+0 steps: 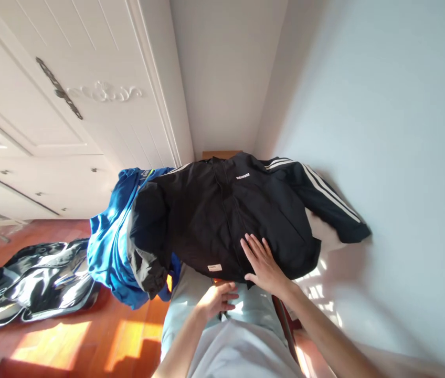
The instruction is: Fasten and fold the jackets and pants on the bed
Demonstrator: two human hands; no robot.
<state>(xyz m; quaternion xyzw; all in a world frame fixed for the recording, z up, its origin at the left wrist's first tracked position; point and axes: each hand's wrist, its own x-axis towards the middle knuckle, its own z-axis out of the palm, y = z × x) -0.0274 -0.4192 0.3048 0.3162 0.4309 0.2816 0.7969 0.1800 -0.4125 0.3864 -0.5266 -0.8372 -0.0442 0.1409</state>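
A black jacket with white stripes on its sleeves lies spread out in front of me, its collar away from me. My right hand rests flat on the jacket's lower front, fingers spread and nothing in them. Just below the hem, over my lap, hovers my left hand, its fingers loosely bent and apart, with nothing seen in it. A white label shows near the hem. The left sleeve in view hangs over a blue garment, while the other sleeve stretches toward the wall.
White cabinets stand on the left. A pale wall rises close on the right. On the wooden floor at left lie shiny black coverings. A brown wooden edge shows behind the collar.
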